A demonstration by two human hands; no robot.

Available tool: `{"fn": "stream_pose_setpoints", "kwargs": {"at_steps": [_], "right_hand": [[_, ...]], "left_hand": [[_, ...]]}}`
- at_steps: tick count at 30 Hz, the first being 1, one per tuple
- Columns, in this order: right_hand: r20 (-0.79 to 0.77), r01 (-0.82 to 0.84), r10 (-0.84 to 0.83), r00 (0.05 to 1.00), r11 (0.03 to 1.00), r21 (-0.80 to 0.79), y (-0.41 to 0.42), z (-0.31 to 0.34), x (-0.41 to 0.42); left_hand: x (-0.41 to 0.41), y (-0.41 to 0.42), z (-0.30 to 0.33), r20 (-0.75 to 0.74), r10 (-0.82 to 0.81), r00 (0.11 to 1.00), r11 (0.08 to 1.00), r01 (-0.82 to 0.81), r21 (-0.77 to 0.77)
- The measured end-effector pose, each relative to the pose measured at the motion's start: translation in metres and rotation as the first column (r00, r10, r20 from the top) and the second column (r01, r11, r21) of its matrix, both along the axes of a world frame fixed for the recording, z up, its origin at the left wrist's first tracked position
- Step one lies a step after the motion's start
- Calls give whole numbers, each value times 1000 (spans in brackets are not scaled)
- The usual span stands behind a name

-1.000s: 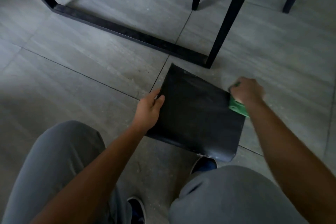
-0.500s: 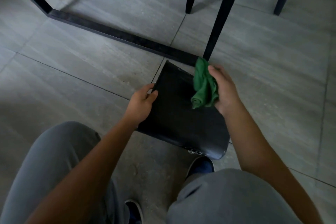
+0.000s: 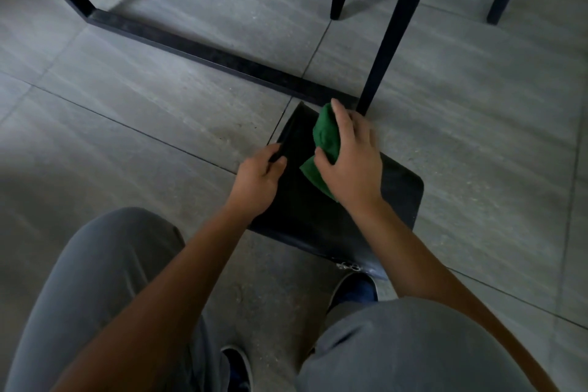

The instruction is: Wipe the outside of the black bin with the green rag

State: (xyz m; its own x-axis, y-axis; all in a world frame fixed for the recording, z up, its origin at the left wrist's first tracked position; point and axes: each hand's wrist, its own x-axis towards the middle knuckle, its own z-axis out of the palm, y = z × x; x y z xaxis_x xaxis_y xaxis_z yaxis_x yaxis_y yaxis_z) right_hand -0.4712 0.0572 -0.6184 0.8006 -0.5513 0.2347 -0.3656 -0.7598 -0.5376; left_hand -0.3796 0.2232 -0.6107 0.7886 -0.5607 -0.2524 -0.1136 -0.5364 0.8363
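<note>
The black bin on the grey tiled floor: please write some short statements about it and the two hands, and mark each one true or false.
1. The black bin lies on its side on the grey tiled floor. True.
2. The right hand holds the green rag against the bin. True.
3. The left hand hangs free and touches nothing. False: it grips the bin's left edge.
4. The green rag lies on the floor beside the bin. False: it is on the bin, under the right hand.
5. A black metal leg stands on the floor just beyond the bin. True.
</note>
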Motion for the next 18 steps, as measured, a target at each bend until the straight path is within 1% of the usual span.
{"fn": "stream_pose_setpoints", "kwargs": {"at_steps": [2, 4, 6, 8, 10, 11, 13, 15, 16, 18], "right_hand": [[-12, -20, 20, 1000, 999, -39, -7, -6, 1], [-88, 42, -50, 995, 995, -94, -28, -15, -8], [-184, 196, -212, 960, 975, -103, -60, -26, -26], [-253, 388, -386, 887, 921, -45, -92, -31, -50], [-257, 517, -496, 829, 856, 17, -111, -31, -68], [-223, 540, -517, 826, 840, 51, -113, -29, -71], [-105, 533, -523, 846, 829, 167, -109, -23, -68], [22, 487, -529, 848, 795, 362, -100, -13, -60], [63, 463, -552, 831, 750, 472, -95, -9, -56], [92, 421, -626, 774, 618, 664, -89, -4, -51]], "left_hand": [[0, 1, 1, -6, -9, 1000, 1000, 9, -20], [2, 2, -1, -30, -15, 999, 1000, 14, -23], [5, 5, -2, -57, -11, 998, 1000, 11, -2], [12, 8, 0, -70, -18, 997, 1000, 19, 17], [18, 6, 7, -88, -40, 995, 999, 42, 23], [20, 5, 12, -105, -43, 993, 999, 45, 17], [24, 3, 24, -193, -46, 980, 998, 40, -39], [30, 7, 35, -303, -115, 946, 988, 75, -138], [32, 9, 41, -324, -185, 928, 976, 136, -169], [36, 10, 50, -295, -339, 893, 939, 299, -172]]}}
